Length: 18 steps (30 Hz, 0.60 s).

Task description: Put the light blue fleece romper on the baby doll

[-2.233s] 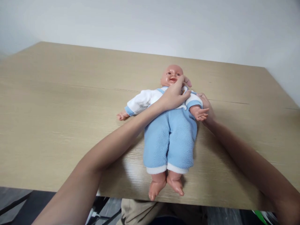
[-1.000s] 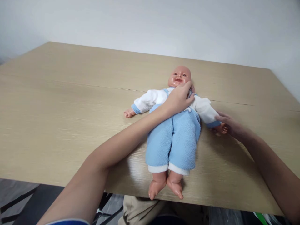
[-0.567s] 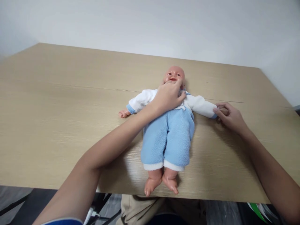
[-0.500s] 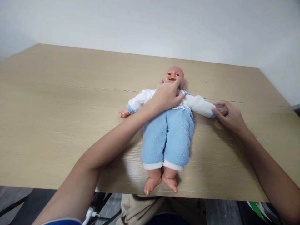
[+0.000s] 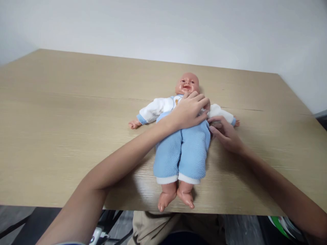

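A bald baby doll lies on its back on the wooden table, arms spread and bare feet toward me. It wears a white and blue fleece outfit. My left hand rests across its chest, fingers curled at the cloth by the shoulder on the right; the fingertips are partly hidden. At the doll's side, just under the white sleeve on the right, is my right hand. Its thumb and fingers are apart, their tips touching the side of the outfit.
A pale wall stands behind the table. The table's front edge runs just below the doll's feet. Beneath it show tan trousers, a white device with a plug and a green and white object at the lower right.
My right hand has let go of the doll's hand and cuff and moved left to its side. My left hand has slid right and down, from under the chin toward the shoulder.
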{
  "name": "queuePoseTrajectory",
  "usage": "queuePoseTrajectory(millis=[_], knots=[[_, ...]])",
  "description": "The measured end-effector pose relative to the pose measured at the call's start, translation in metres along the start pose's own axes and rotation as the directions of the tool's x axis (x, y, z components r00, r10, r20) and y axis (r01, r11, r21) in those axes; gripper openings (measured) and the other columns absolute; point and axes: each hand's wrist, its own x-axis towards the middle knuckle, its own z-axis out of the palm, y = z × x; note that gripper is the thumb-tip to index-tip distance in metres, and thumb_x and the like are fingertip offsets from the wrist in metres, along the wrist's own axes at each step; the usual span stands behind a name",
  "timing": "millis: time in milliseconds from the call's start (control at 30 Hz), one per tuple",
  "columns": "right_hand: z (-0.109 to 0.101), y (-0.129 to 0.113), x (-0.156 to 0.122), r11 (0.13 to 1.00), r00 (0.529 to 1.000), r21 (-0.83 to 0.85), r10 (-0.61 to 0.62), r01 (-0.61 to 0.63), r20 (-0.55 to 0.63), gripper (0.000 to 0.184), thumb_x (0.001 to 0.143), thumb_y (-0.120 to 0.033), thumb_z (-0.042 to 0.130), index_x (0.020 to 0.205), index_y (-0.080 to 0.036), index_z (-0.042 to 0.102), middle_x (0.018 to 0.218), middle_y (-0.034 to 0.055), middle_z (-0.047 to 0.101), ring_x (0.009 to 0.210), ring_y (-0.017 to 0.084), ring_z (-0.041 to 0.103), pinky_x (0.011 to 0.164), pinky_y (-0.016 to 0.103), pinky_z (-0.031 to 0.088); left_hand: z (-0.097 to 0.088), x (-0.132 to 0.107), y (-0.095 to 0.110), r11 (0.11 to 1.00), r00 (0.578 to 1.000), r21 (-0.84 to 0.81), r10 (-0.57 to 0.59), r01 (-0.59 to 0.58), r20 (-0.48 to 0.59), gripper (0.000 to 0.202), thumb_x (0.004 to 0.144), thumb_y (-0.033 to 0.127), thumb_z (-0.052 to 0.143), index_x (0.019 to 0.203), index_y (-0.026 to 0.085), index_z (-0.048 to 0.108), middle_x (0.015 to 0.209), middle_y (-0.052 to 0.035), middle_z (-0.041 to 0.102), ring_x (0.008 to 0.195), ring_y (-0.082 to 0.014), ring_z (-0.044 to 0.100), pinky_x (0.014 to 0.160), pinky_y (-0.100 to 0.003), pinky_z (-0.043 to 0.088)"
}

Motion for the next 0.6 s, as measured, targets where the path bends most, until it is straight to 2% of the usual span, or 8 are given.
queuePoseTrajectory(millis=[67,233,333,467,600], knots=[[0.006,0.003,0.007,0.987,0.995,0.143,0.057,-0.067,0.077,0.043,0.111,-0.067,0.071,0.127,-0.028,0.064,0.085,-0.0019,0.062,0.067,0.019,0.06,0.059,0.033,0.05,0.003,0.0,0.0,1.0,1.0,-0.01,0.003,-0.003,0.023,0.026,0.11,0.029,0.051,0.117,0.017,0.072,0.127,-0.0179,0.079,0.125,-0.0377,0.063,0.113,-0.055,0.046],[0.003,0.008,0.025,0.961,0.981,0.24,0.098,-0.137,0.167,0.051,0.099,-0.073,0.084,0.109,-0.028,0.063,0.078,-0.0055,0.048,0.066,0.016,0.041,0.059,0.031,0.033,0.006,-0.001,-0.001,0.999,0.999,-0.043,-0.015,0.016,0.041,0.032,0.112,0.035,0.05,0.116,0.016,0.075,0.125,-0.0171,0.081,0.124,-0.0386,0.061,0.112,-0.057,0.045],[-0.001,0.008,0.031,0.92,0.982,0.346,0.149,-0.181,0.119,0.055,0.089,-0.073,0.092,0.097,-0.028,0.062,0.078,-0.0047,0.049,0.065,0.016,0.039,0.059,0.031,0.03,0.009,-0.002,-0.001,0.997,0.999,-0.083,0.0,0.003,0.041,0.036,0.113,0.044,0.05,0.113,0.017,0.075,0.123,-0.0171,0.08,0.123,-0.0386,0.061,0.113,-0.057,0.044],[-0.008,0.009,0.032,0.864,0.981,0.467,0.192,-0.187,0.037,0.054,0.086,-0.07,0.096,0.094,-0.028,0.063,0.074,-0.0057,0.048,0.062,0.015,0.039,0.059,0.031,0.029,0.013,-0.001,-0.002,0.972,0.993,-0.229,0.072,-0.049,0.093,0.037,0.115,0.047,0.047,0.107,0.02,0.071,0.116,-0.0148,0.079,0.118,-0.0345,0.065,0.116,-0.055,0.044],[-0.007,0.008,0.031,0.937,0.99,0.325,0.142,-0.131,-0.011,0.049,0.098,-0.072,0.086,0.099,-0.029,0.064,0.07,-0.0066,0.048,0.06,0.016,0.042,0.059,0.032,0.031,0.017,0.003,-0.004,0.947,0.995,-0.32,0.013,0.019,0.097,0.03,0.114,0.045,0.048,0.108,0.021,0.065,0.112,-0.0122,0.079,0.111,-0.031,0.068,0.115,-0.05,0.046]])
